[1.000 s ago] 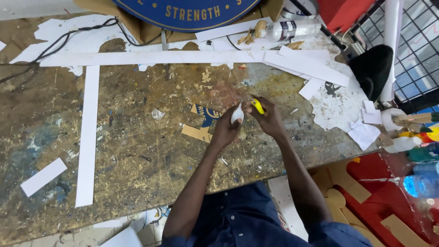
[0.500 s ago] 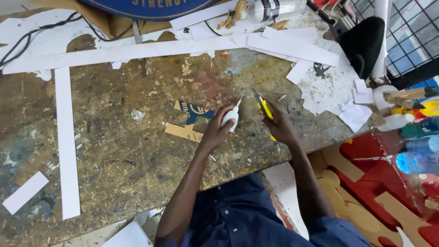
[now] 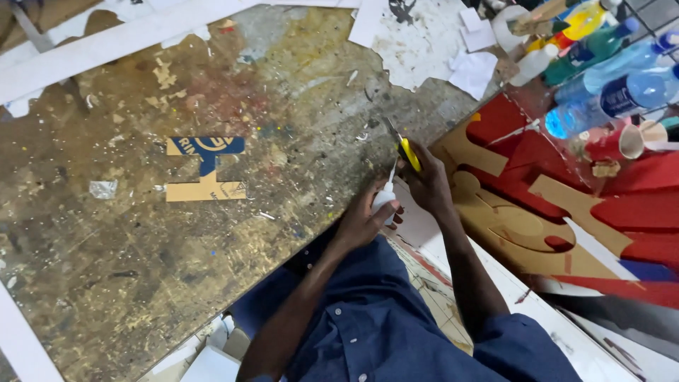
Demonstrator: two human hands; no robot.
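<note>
My left hand (image 3: 362, 221) grips a small white glue bottle (image 3: 385, 198) with a thin nozzle that points up. My right hand (image 3: 428, 182) holds a yellow utility knife (image 3: 404, 150), its blade angled up and to the left. The two hands meet at the near edge of a stained, scratched wooden worktable (image 3: 141, 269), and the nozzle tip lies right beside the knife. A blue and brown cardboard cut-out (image 3: 205, 170) rests on the table to the left of my hands.
White strips (image 3: 92, 46) and paper scraps (image 3: 424, 42) lie along the far side of the table. Plastic bottles (image 3: 608, 92) and a paper cup (image 3: 626, 141) stand at the right. Red and brown board cut-outs (image 3: 537, 205) lie below them, beside the table.
The view has swung, so my hands now sit right of centre at the table's near edge. The bottle and knife have come closer together. The cardboard cut-out stays on the table.
</note>
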